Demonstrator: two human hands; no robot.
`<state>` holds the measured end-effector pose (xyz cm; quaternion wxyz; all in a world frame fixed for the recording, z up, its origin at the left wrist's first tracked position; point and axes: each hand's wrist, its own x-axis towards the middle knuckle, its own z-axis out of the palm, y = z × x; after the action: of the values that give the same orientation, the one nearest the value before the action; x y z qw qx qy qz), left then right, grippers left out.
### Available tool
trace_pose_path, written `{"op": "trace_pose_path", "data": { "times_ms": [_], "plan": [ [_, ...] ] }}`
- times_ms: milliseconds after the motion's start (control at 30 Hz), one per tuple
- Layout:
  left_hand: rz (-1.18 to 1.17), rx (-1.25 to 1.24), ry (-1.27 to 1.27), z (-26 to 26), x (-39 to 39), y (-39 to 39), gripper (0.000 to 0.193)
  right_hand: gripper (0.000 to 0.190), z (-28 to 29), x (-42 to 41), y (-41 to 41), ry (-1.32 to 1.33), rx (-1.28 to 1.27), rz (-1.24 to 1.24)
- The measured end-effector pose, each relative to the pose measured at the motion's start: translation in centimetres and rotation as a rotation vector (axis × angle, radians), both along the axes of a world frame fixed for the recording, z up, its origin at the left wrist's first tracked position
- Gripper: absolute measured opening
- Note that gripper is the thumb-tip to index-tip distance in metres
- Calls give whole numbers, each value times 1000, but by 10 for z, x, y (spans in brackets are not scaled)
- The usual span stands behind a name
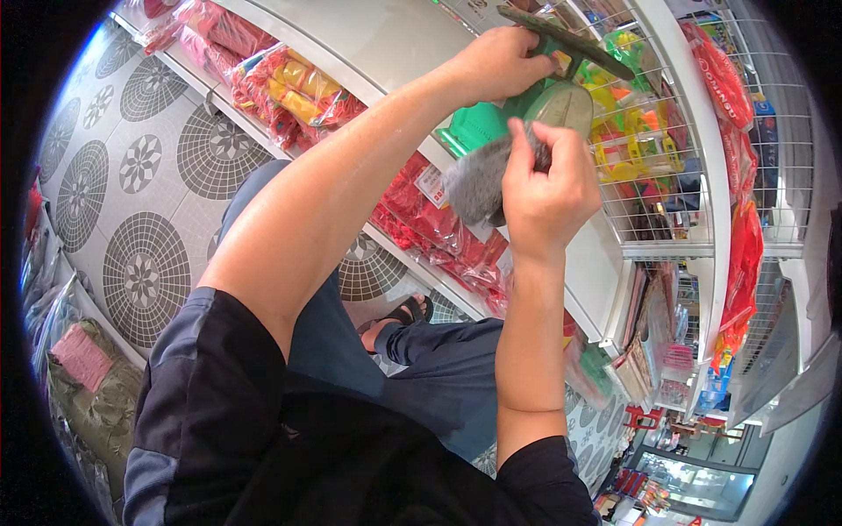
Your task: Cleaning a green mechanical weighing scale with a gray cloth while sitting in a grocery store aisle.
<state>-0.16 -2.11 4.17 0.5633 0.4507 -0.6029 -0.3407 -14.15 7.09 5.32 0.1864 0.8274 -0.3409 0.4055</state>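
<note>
My left hand (503, 66) grips a green plastic object (536, 95) above a white shelf. A dark, flat bar (572, 43) crosses its top on a short stem, and a pale rounded part (571, 108) faces my right hand. My fingers hide part of it, so its exact kind is unclear. In my right hand (552, 187), a grey cloth (479, 181) is bunched between thumb and fingers, close below the pale part. Whether the cloth touches it I cannot tell. Behind the cloth sits a green plastic piece (479, 125) bearing raised writing.
The white shelf (589, 276) runs diagonally before me. Bagged red goods (434, 217) fill the level beneath. A white wire grid (648, 217) stands at the right, with yellow and green plastic toys (625, 138) behind it. Red packages (720, 79) hang farther right. Bagged textiles (85, 375) lie at left.
</note>
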Motion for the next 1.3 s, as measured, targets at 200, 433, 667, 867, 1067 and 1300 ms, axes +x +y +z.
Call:
{"op": "trace_pose_path", "data": {
  "times_ms": [200, 433, 667, 867, 1067, 1300],
  "plan": [
    [84, -147, -102, -8, 4, -2, 41, 19, -12, -5, 3, 94, -3, 24],
    [59, -74, -171, -4, -7, -3, 43, 18, -40, -46, 31, -281, 432, -235],
    [79, -39, -172, -7, -6, -9, 44, 23, -31, -102, 44, -1059, 857, 46],
    [115, -11, -45, -16, -1, -19, 48, 41, -10, -97, 49, -1211, 890, 284],
    [101, 119, 29, -8, 10, -19, 50, 35, -20, -60, 29, -917, 814, 362],
    [74, 92, 66, -11, 19, -25, 49, 44, -17, -26, 1, 10, 114, -61]
  ]
}}
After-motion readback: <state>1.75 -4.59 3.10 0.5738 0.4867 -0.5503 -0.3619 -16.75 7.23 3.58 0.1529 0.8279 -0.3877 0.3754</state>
